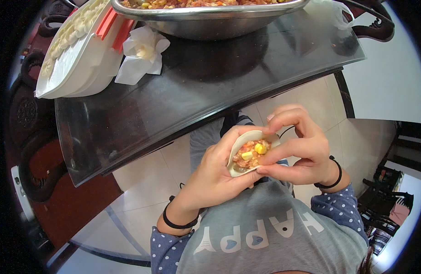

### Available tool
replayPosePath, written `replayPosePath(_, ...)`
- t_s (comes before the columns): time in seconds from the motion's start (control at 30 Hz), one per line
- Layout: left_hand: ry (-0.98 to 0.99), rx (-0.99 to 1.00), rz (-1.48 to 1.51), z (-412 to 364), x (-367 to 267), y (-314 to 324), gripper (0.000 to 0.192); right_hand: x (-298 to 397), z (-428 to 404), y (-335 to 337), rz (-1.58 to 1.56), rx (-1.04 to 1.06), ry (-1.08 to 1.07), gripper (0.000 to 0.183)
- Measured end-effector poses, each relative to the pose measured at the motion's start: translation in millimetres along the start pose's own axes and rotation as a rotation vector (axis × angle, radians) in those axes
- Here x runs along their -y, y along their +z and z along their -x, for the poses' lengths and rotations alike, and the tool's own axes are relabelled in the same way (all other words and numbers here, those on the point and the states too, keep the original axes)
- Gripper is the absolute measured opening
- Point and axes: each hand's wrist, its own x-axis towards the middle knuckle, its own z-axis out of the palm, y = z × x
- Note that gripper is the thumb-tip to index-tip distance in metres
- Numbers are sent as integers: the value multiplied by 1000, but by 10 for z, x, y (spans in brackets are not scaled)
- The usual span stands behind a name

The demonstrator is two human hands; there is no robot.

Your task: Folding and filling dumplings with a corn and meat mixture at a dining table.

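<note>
A round dumpling wrapper [236, 150] lies cupped in my left hand [217, 167], low in front of my body. On it sits meat filling [248, 150] with several yellow corn kernels. My right hand [299, 147] pinches the wrapper's right edge between thumb and fingers, one fingertip touching the filling. At the top, a steel bowl [210, 25] holds more of the same filling. A white tray [97, 65] at the upper left carries rows of folded dumplings [71, 34].
The dark glass-topped table [196, 89] has its near edge just beyond my hands. A crumpled white tissue [138, 61] lies between tray and bowl, near red strips [123, 34] at the tray's side. A clear plastic bag [333, 13] is at the upper right. Carved dark chairs stand left.
</note>
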Motion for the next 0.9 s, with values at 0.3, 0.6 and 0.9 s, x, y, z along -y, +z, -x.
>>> replayPosePath(0.3, 9, 87, -1, 62, 85, 48, 49, 47, -2, -93, 83, 66, -169, 27)
replayPosePath(0.6, -54, 119, 24, 107, 92, 80, 46, 6, 8, -64, 141, 219, -225, 45)
replayPosePath(0.9, -35, 89, 1, 143, 82, 171, 41, 69, -39, -84, 87, 230, -244, 48)
